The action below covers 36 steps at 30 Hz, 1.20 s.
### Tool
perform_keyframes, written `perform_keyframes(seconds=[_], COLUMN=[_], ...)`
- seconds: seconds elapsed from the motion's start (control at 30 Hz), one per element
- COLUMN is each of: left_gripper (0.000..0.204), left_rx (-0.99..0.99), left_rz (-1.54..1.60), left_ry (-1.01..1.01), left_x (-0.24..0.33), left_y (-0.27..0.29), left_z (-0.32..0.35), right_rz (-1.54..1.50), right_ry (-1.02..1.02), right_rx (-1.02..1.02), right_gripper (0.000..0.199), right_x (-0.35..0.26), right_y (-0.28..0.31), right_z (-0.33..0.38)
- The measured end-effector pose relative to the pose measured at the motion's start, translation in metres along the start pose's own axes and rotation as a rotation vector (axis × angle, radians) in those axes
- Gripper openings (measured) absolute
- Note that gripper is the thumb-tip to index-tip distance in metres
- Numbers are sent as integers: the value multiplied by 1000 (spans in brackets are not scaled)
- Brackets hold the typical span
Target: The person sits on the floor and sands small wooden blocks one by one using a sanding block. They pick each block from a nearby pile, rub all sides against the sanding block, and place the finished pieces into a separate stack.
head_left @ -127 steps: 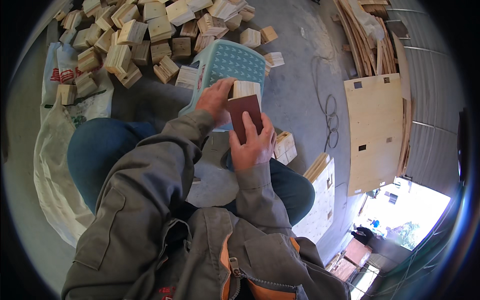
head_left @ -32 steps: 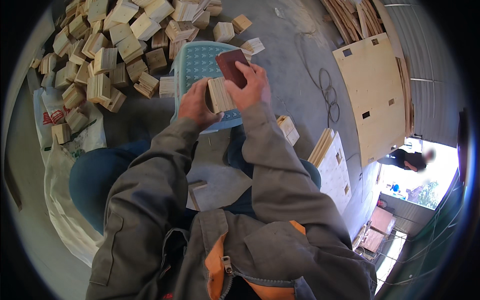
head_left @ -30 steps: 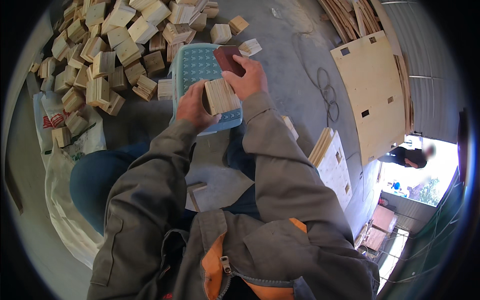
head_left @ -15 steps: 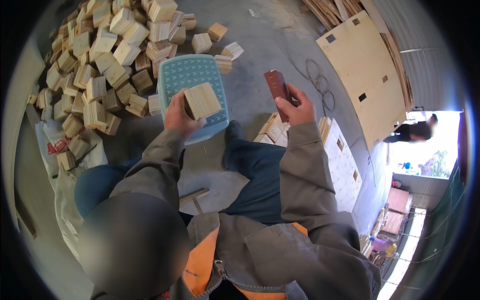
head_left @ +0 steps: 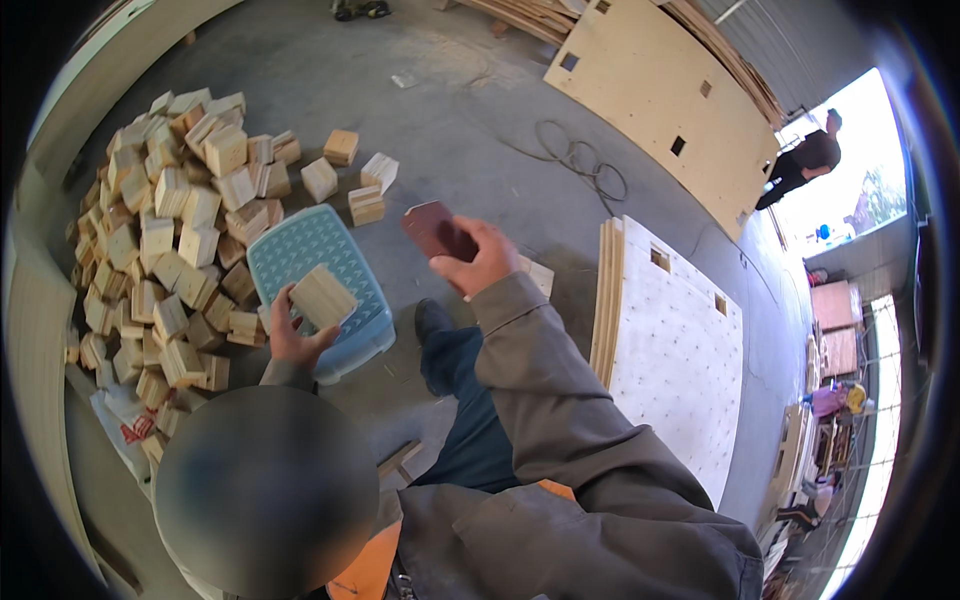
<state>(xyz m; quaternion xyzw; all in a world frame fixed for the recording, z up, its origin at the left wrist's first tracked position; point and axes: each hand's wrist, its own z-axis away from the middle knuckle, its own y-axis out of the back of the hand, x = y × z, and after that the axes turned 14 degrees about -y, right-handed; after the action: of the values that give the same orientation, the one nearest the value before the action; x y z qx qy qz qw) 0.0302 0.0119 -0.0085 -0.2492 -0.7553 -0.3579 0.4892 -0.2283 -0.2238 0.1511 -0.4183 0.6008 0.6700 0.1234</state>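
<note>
Gripping a wooden block [head_left: 322, 296] over the blue plastic stool [head_left: 318, 285], the left hand [head_left: 293, 335] is pinching it firmly — steadiness matters here. Further right, the right hand [head_left: 478, 262] is clutching a reddish-brown sanding pad [head_left: 438, 230] — now swinging away from the block it was touching earlier.

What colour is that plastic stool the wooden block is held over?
Light blue-green, with a raised triangle pattern on the stool top; the head view shows it best.

pale wood block [head_left: 322, 296], reddish-brown pad [head_left: 438, 229], light-blue stool [head_left: 300, 250]
</note>
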Motion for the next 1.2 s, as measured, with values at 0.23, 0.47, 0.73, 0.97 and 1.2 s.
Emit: perform_keyframes(seconds=[0.23,0.47,0.73,0.97,1.2], left_gripper=[100,102,116,134,125], left_rx=[88,-23,-78,48,9], left_rz=[-456,-433,-415,-256,-107], left_ry=[-721,-564,-522,-145,-134], left_x=[36,27,37,23,6], left_y=[-7,-7,-5,-9,-15], left_z=[-9,17,33,19,3], right_rz=[-26,-31,-34,72,100], right_ry=[-2,-63,-73,26,266], right_rx=[3,-14,-61,-46,-126], right_gripper=[75,72,74,74,72], right_x=[4,15,5,1,-24], right_y=[1,7,2,-6,-42], right_z=[-6,-6,-3,3,37])
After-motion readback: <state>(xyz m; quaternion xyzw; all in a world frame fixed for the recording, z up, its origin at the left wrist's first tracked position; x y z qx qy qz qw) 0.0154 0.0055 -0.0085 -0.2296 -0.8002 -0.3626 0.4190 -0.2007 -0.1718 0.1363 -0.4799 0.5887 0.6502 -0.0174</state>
